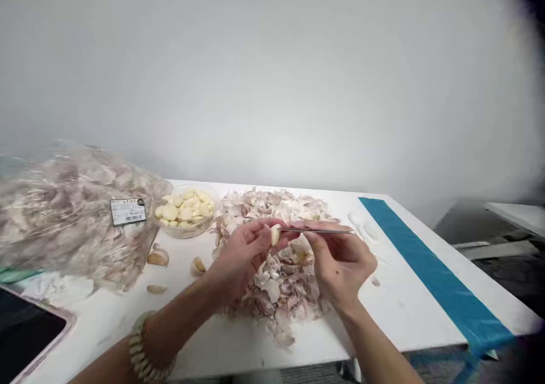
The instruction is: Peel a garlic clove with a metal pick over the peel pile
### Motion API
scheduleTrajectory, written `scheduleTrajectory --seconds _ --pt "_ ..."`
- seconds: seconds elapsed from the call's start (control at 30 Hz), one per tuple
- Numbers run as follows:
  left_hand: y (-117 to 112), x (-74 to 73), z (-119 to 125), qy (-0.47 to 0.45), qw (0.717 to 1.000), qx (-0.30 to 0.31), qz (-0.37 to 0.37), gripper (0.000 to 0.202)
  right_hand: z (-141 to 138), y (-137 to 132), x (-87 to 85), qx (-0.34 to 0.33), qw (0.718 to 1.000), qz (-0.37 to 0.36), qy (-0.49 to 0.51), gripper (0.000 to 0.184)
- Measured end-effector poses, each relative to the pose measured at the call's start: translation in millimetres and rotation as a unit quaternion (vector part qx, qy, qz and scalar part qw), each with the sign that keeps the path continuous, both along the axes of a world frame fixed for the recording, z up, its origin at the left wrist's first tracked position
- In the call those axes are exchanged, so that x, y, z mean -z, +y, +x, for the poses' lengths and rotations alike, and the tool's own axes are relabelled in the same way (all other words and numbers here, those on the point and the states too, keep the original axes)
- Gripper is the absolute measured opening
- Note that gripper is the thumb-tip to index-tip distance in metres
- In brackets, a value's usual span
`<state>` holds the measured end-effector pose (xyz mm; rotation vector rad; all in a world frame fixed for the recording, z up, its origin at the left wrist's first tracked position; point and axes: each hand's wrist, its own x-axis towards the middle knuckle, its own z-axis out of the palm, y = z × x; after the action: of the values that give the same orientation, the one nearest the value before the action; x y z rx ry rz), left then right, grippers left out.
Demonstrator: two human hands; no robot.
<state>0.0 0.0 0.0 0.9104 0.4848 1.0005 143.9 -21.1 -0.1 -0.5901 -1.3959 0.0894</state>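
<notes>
My left hand (240, 259) pinches a pale garlic clove (276, 235) between thumb and fingers, above the middle of the table. In my right hand (344, 265) is a slim metal tool (327, 231), held level, its tip touching the clove; whether it is a knife or tweezers I cannot tell. Beneath both hands spreads a heap of garlic skins (283, 302). Left of the heap stands a clear round bowl (185, 232) with many peeled cloves (191, 207). Unpeeled cloves lie near my left forearm, among them one (158, 257) beside the bag and another (197, 266) closer to my wrist.
A large clear bag of garlic (80, 214) with a label (128, 211) fills the table's left side. At the lower left lies a dark-screened device (25, 327). Blue tape (426, 259) runs along the right of the white table (395, 310). A wall rises behind.
</notes>
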Motion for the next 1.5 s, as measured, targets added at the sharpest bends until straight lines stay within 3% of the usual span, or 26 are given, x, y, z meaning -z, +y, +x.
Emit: scheduleTrajectory --seconds 0.4,0.77,1.2,1.5 --pt "1.4 4.2 -0.8 -0.024 0.999 0.022 0.013 0.017 -1.3 -1.2 1.1 0.018 1.0 -0.002 0.014 0.028" --pt "-0.4 6.8 -1.8 -0.011 1.0 0.021 -0.002 0.025 -0.9 -0.8 3.3 0.044 0.999 -0.015 0.026 0.019" --pt "-1.0 6.1 -3.7 -0.053 0.997 0.046 0.016 0.019 -2.6 0.9 0.8 0.021 0.998 0.002 0.055 0.022" --pt "-0.8 2.4 -4.0 -0.056 0.997 0.055 0.019 0.032 -2.8 1.2 0.3 0.046 0.996 0.017 0.073 0.019"
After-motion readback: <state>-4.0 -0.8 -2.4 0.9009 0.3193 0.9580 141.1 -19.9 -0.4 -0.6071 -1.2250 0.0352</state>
